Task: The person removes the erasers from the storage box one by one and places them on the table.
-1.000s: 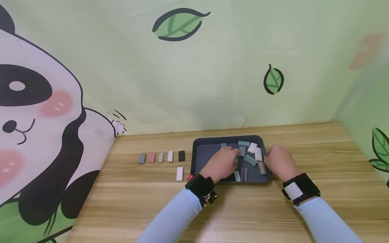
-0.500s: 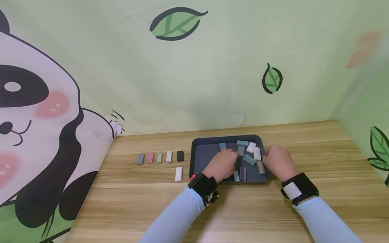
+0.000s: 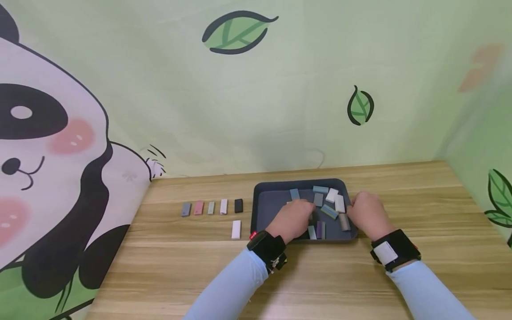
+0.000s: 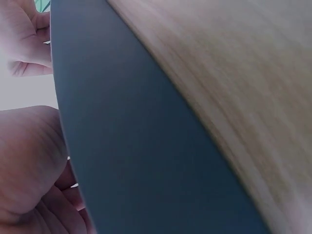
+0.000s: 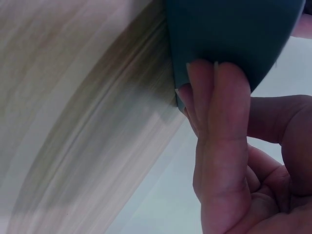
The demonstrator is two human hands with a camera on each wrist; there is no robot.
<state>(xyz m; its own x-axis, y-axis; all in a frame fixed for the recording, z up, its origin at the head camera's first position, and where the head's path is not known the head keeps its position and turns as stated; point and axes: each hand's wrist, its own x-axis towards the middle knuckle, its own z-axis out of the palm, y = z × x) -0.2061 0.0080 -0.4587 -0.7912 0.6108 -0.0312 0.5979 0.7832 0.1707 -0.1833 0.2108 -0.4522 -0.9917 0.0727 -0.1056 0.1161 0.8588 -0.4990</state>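
A shallow dark grey tray [image 3: 267, 202] lies on the table, with several small rectangular blocks in its right half and near the back. My left hand [image 3: 292, 218] reaches down into its middle. Those fingertips are hidden in the head view; in the left wrist view the tray's wall covers them, so whatever they hold cannot be seen. My right hand [image 3: 369, 214] grips the tray's right edge. In the right wrist view, fingers [image 5: 226, 112] press the wall's outside and the thumb passes over the rim. Near the left hand lie a blue block [image 3: 294, 194] and a purple block [image 3: 319, 230].
Left of the tray, a row holds a grey-blue block [image 3: 186, 209], a pink block [image 3: 198, 207], a pale green block [image 3: 211, 207], a white block [image 3: 224, 206] and a black block [image 3: 238, 205]. Another white block [image 3: 236, 230] lies nearer. A printed cloth [image 3: 304, 89] hangs behind.
My left hand has shifted slightly toward the near side, its fingers now lower in the tray. More of the blue block behind it shows. The right hand stays at the edge.
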